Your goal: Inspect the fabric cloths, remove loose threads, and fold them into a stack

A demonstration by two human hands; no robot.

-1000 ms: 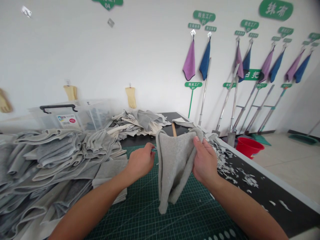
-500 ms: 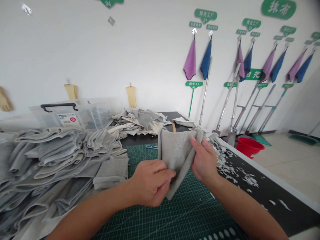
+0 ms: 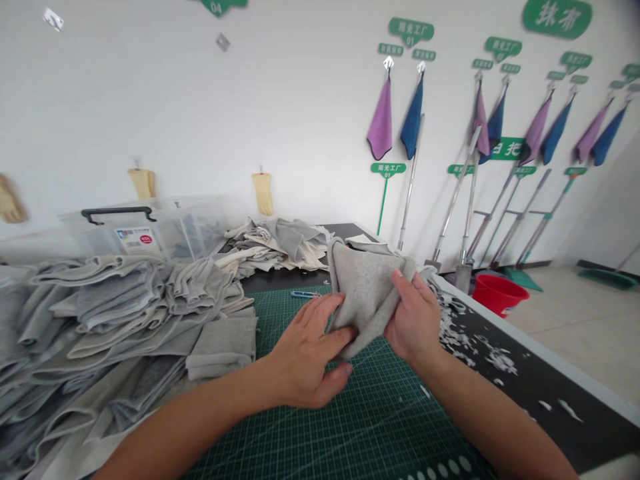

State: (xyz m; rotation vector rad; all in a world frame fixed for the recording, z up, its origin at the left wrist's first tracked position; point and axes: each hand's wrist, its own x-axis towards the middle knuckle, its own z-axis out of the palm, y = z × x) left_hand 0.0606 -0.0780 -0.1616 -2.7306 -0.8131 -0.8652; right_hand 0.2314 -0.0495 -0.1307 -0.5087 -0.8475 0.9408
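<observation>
A folded piece of grey fabric [image 3: 367, 283] is held up in front of me, above the green cutting mat [image 3: 370, 413]. My right hand [image 3: 415, 317] grips its right edge, thumb on the near face and the fingers mostly hidden behind. At the lower left edge, my left hand [image 3: 313, 353] has the fabric between its spread fingers; its lowest digit is free of the cloth. A blue-handled cutter [image 3: 304, 294] lies on the mat beyond my left hand.
Stacked grey fabric pieces [image 3: 120, 293] fill the left side. Behind them stand a clear plastic box [image 3: 165, 227] and a heap of fabric offcuts [image 3: 285, 243]. White scraps [image 3: 495, 357] litter the black table on the right. A red bucket [image 3: 500, 293] stands on the floor beyond.
My left hand has loosened from a closed pinch and spread its fingers at the fabric's left edge. The fabric's lower end has risen, and my right hand has shifted slightly right.
</observation>
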